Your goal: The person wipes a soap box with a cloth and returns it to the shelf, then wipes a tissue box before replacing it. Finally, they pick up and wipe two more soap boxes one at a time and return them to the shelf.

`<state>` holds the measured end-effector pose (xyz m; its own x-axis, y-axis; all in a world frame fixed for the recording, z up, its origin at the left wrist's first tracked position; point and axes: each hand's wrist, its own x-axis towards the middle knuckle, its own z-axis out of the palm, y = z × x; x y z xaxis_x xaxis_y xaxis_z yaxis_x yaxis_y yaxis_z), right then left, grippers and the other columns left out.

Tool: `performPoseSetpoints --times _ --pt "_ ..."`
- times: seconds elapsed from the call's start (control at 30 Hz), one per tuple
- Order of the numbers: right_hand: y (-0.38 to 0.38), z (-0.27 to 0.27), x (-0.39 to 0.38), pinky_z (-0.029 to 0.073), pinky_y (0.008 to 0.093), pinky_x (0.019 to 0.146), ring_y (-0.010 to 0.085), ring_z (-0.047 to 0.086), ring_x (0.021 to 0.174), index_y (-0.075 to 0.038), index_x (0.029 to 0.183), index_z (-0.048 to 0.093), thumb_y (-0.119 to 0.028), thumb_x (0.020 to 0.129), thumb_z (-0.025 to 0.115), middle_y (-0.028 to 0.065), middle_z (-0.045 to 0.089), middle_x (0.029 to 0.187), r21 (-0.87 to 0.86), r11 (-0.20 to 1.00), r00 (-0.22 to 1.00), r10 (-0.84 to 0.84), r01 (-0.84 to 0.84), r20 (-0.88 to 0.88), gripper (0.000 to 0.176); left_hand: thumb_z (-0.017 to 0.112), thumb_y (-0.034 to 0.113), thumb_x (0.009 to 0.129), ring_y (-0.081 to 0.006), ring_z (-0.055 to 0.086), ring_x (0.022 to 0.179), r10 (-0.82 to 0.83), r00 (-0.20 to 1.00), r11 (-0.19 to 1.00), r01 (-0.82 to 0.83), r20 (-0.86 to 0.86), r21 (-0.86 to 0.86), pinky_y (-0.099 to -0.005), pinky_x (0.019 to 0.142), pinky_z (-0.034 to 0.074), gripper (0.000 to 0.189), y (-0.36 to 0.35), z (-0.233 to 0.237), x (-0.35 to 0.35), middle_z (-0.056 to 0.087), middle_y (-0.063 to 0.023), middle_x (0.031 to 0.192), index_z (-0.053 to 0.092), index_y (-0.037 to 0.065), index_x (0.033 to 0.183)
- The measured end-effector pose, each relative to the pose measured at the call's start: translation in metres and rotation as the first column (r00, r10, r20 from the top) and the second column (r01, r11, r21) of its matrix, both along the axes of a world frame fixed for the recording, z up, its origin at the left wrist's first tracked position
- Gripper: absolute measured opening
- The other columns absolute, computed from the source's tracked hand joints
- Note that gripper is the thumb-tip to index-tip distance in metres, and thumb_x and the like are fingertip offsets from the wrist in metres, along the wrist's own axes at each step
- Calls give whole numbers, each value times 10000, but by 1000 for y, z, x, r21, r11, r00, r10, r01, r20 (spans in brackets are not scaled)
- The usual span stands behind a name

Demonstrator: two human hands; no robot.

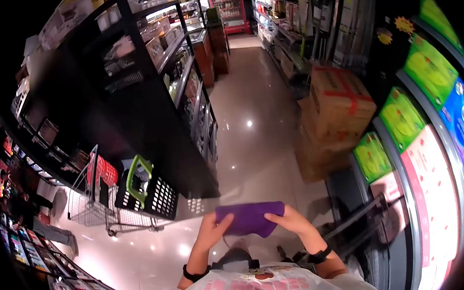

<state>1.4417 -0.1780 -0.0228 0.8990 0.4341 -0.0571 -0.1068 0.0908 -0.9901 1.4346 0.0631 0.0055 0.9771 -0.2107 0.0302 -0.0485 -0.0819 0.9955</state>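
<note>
A purple cloth (250, 218), folded into a rough rectangle, is stretched between my two hands in front of my body. My left hand (215, 230) grips its left end, thumb on top and fingers hidden beneath. At the right end my right hand (290, 221) pinches the cloth the same way, thumb over its face. Both wrists wear dark bands. The cloth's lower edge hangs slightly uneven.
Left stands a shopping cart (92, 211) with a black basket (160, 196) that has a green handle (139, 179). Taped cardboard boxes (340, 106) are stacked right of the aisle floor (250, 103). Shelves hold green packs (430, 69). A person's leg (56, 235) shows far left.
</note>
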Motion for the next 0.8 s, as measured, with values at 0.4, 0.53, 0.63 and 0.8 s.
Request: performPoseSetpoints --times 0.4,0.53,0.63,0.8 --pt "-6 53 247 376 316 846 188 468 937 43 806 619 -86 741 638 87 502 1086 -52 753 662 -541 656 519 146 730 140 657 -284 426 1113 27 898 1000 -22 440 -16 -368 903 359 221 -19 25 308 453 -156 1211 649 20 824" --pt "-26 55 325 328 374 954 257 466 1098 61 784 615 -217 799 595 149 464 1248 160 782 656 -599 602 459 279 684 111 733 -189 506 1039 -270 921 915 336 279 -223 -293 861 412 259 -37 24 395 522 -121 1145 613 -16 947" --pt "-57 42 390 345 359 943 230 462 1099 42 815 612 -277 821 579 169 439 1262 236 881 840 -466 411 279 320 653 81 772 -158 531 987 -395 900 849 435 185 -300 -269 839 423 338 -61 14 451 561 -100 1077 550 -36 1071" --pt "-76 51 509 405 281 839 121 527 929 14 1073 544 -195 749 672 49 564 1015 300 914 924 -337 274 182 406 553 33 852 -100 527 896 -36 996 929 61 76 -366 -240 778 440 232 -79 26 535 560 -34 993 534 -22 1077"
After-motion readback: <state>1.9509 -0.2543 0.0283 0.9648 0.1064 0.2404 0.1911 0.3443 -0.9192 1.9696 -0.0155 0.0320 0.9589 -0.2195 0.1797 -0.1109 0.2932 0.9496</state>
